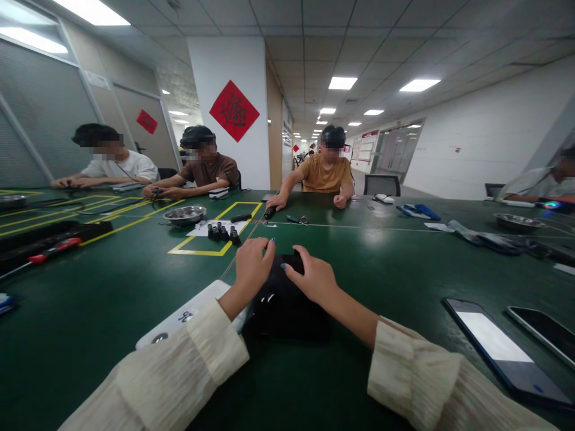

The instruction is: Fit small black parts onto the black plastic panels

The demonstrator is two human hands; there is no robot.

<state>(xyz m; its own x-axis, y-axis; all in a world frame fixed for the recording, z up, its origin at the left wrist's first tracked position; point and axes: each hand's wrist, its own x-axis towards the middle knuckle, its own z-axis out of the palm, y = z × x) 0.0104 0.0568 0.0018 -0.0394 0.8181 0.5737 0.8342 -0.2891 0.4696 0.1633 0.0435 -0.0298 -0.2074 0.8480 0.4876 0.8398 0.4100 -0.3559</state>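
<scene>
A glossy black object lies on the green table in front of me; its kind is hard to make out. At its far left side is my left hand, with its fingers bent and drawn together near the thumb. What they hold, if anything, is hidden. From the right, my right hand grips the object's far top part, with black surface showing between thumb and forefinger. Under my left forearm a white flat box with dark marks lies partly covered, beside the black object.
Several small black cylindrical parts stand on paper inside a yellow taped outline, near a metal bowl. Green-handled pliers lie farther off. Two phones are at right, a red-handled screwdriver at left. Several people sit around the table.
</scene>
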